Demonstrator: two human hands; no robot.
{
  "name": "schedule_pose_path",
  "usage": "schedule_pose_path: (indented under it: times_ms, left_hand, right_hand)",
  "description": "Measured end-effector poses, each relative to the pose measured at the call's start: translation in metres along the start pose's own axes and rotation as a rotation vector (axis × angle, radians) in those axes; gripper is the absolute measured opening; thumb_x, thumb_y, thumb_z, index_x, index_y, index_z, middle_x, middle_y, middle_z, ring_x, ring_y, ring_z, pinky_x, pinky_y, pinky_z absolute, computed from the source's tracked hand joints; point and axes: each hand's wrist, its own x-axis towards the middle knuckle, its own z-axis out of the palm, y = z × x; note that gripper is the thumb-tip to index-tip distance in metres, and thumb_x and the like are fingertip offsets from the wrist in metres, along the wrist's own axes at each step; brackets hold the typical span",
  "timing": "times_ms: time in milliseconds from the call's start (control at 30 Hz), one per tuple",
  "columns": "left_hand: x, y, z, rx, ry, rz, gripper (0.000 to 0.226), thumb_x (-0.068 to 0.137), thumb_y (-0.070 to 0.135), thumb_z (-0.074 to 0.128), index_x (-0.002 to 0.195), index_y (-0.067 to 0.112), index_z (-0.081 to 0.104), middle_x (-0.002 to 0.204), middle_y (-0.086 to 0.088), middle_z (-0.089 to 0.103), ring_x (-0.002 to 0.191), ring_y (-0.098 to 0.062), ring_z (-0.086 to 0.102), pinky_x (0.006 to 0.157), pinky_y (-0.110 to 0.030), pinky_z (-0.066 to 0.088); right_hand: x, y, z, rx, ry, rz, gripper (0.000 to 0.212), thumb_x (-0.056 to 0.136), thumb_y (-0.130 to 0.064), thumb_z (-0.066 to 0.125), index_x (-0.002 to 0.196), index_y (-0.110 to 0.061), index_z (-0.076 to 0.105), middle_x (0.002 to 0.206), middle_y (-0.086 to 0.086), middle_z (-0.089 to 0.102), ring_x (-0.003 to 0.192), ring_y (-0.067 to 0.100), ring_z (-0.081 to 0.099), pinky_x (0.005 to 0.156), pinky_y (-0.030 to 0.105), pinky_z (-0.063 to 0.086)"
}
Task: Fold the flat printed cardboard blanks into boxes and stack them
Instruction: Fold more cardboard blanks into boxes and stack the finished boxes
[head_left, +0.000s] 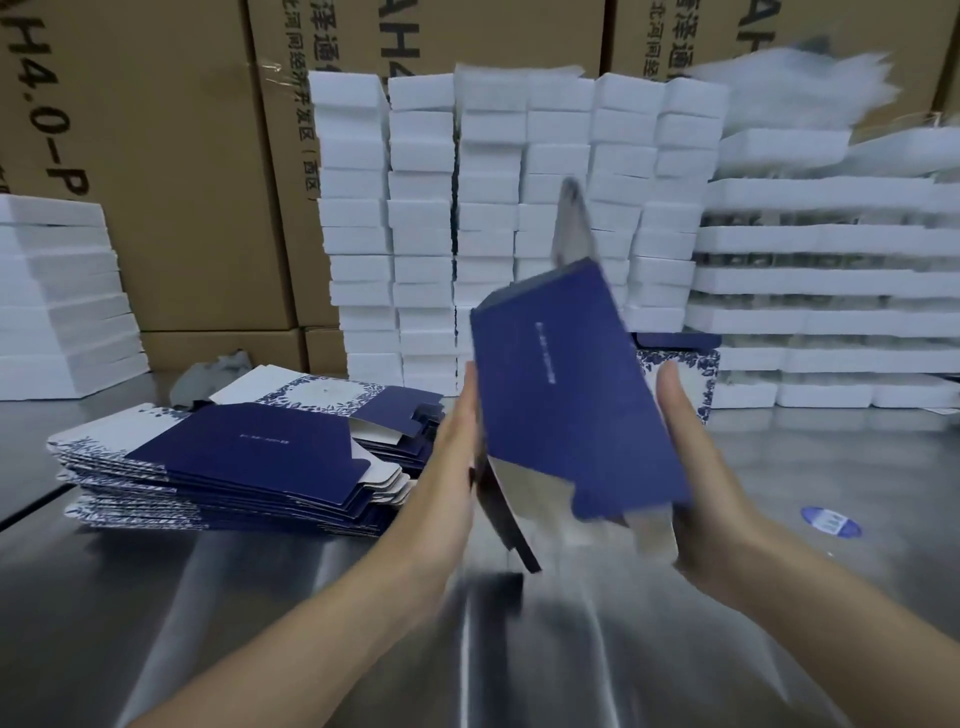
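Left hand (453, 441), right hand (696, 457), straight-fingered grip flanking tilted navy blank (566, 395), silver inside, blurred

Left brown carton (156, 182): "H4.0-P". Neighbouring carton (283, 156): "开发区(西区)", "AH4". Blue box (571, 384): white print line, illegible.

Two hands: left hand (447, 441), right hand (696, 467). One part-folded navy box (566, 395) between them. Left of the grip: one stack of flat blanks (249, 467), sheets too many to count; one grey rag (218, 371). Behind the grip: six columns of white foam blocks (488, 208). Just beyond the right hand: one folded box (675, 364). Further right: one round blue sticker (830, 521).
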Motion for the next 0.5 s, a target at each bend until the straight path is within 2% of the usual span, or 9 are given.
schedule_pose_path:
  times_ms: [67,133,167,233,300,367,433,467,500]
  left_hand:
    - [0.001,-0.007,0.007,0.189,0.001,0.162,0.049,0.106,0.062,0.034,0.153,0.068,0.024,0.173,0.027,0.006,0.161,0.000,0.006,0.131,-0.039,0.012]
    - [-0.009,-0.015,0.004,0.387,-0.003,0.210,0.050,0.098,0.067,0.045,0.140,0.085,0.023,0.161,0.047,-0.013,0.156,0.009,-0.007,0.128,-0.038,0.010]
    - [-0.017,-0.018,-0.003,0.397,0.014,0.204,0.051,0.095,0.066,0.050,0.136,0.087,0.027,0.158,0.050,-0.013,0.153,0.015,-0.007,0.126,-0.034,0.013]
    - [-0.018,-0.017,-0.005,0.465,0.078,0.251,0.054,0.090,0.067,0.057,0.134,0.085,0.034,0.158,0.047,-0.003,0.143,0.029,0.000,0.114,-0.019,0.024]
    - [-0.016,-0.014,-0.007,0.591,0.174,0.285,0.057,0.083,0.072,0.062,0.134,0.082,0.040,0.154,0.042,0.008,0.139,0.026,0.015,0.106,-0.015,0.031]
    - [-0.017,-0.015,-0.012,0.729,0.286,0.333,0.061,0.080,0.072,0.071,0.136,0.073,0.049,0.150,0.036,0.015,0.145,0.004,0.028,0.114,-0.027,0.038]
    - [-0.017,-0.018,-0.017,0.848,0.367,0.337,0.068,0.079,0.058,0.084,0.139,0.063,0.054,0.150,0.031,0.017,0.142,-0.008,0.040,0.114,-0.039,0.045]
    - [-0.016,-0.018,-0.019,0.894,0.391,0.335,0.073,0.078,0.050,0.089,0.141,0.060,0.053,0.151,0.028,0.017,0.135,-0.002,0.046,0.110,-0.039,0.049]
    - [-0.014,-0.019,-0.022,0.914,0.395,0.339,0.078,0.079,0.042,0.091,0.144,0.059,0.051,0.152,0.026,0.018,0.125,0.009,0.049,0.105,-0.031,0.051]
  right_hand:
    - [-0.009,-0.008,0.006,0.229,-0.108,0.018,0.075,0.056,-0.100,0.056,0.070,-0.032,0.082,0.068,-0.004,0.073,0.053,0.016,0.066,0.046,0.021,0.045]
    - [-0.010,-0.014,0.004,0.350,-0.218,0.045,0.081,0.040,-0.096,0.076,0.089,-0.031,0.085,0.087,-0.002,0.080,0.069,0.019,0.075,0.056,0.029,0.055]
    - [-0.011,-0.015,0.002,0.367,-0.277,0.024,0.082,0.045,-0.092,0.079,0.100,-0.032,0.085,0.101,-0.001,0.082,0.084,0.021,0.079,0.068,0.035,0.062]
    - [-0.012,-0.014,0.001,0.372,-0.359,-0.019,0.082,0.060,-0.088,0.078,0.120,-0.033,0.080,0.121,0.002,0.079,0.107,0.025,0.077,0.096,0.053,0.061]
    - [-0.011,-0.013,-0.001,0.343,-0.390,-0.011,0.081,0.068,-0.084,0.077,0.129,-0.031,0.076,0.132,0.005,0.074,0.117,0.029,0.072,0.107,0.064,0.051]
    - [-0.007,-0.010,-0.004,0.238,-0.395,0.005,0.080,0.067,-0.081,0.080,0.128,-0.029,0.077,0.133,0.006,0.074,0.119,0.029,0.072,0.104,0.058,0.056]
    - [-0.005,-0.008,0.000,-0.005,-0.282,0.009,0.075,0.069,-0.077,0.079,0.126,-0.028,0.077,0.133,0.007,0.074,0.121,0.029,0.071,0.101,0.051,0.059]
    - [-0.003,-0.007,0.002,-0.120,-0.183,-0.001,0.072,0.072,-0.073,0.076,0.126,-0.025,0.076,0.131,0.007,0.074,0.121,0.029,0.071,0.098,0.047,0.061]
    - [0.001,-0.005,0.002,-0.199,-0.057,-0.012,0.068,0.077,-0.068,0.074,0.125,-0.020,0.076,0.129,0.008,0.075,0.118,0.030,0.072,0.093,0.045,0.062]
